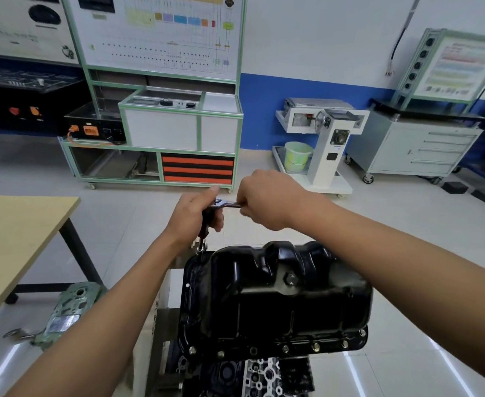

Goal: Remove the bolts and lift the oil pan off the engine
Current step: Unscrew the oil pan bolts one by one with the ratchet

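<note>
— Head view: what is held by the hands?
— A wrench [226,203]: shaft gripped by the left hand [194,214], handle by the right hand [265,200], mid-frame.
— The oil pan [264,308]?
— Seated on the engine [261,373], lower centre, bolts [315,346] along its lower rim.

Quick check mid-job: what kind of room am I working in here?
Likely an automotive training workshop: a wiring-diagram board by the wall, a tool cabinet, and the oil pan being unbolted with a ratchet.
</note>
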### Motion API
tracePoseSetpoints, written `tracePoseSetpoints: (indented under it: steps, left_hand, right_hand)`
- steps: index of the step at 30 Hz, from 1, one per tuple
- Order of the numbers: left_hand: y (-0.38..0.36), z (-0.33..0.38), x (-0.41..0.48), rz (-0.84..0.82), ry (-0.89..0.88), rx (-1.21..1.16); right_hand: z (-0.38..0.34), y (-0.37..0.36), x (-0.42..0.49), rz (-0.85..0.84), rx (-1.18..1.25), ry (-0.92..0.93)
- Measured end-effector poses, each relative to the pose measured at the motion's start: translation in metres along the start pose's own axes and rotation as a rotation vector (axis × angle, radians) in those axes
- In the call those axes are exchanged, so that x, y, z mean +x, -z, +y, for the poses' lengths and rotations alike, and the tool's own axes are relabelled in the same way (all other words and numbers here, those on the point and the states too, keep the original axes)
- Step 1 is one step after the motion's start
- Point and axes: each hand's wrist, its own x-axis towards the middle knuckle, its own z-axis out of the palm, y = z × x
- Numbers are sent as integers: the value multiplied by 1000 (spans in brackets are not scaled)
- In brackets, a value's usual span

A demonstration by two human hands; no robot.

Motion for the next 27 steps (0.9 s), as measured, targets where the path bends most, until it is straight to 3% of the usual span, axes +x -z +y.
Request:
tracePoseSetpoints:
  steps: [3,6,9,12,18,23,27]
  left_hand:
    - [-4,-1,0,-154,-14,9]
    - [-12,-2,-1,-288,26,59]
    - [-14,-2,0,-309,62,79]
    - [-18,-2,0,-215,37,98]
    - [-21,-2,4,127,14,21]
    - [-23,-2,2,213,-8,-4]
    - [-22,-6,0,215,-1,-28]
  right_hand:
    - [7,-9,10,54,-14,-34]
    - [11,-15,15,26,187,16]
    - [11,-17,10,-30,246,83]
    - [20,-20,3,8,184,75]
    - [14,-11,-17,30,89,-34]
    - [-12,2,-28,-96,262,11]
    - [-27,4,-26,-81,354,25]
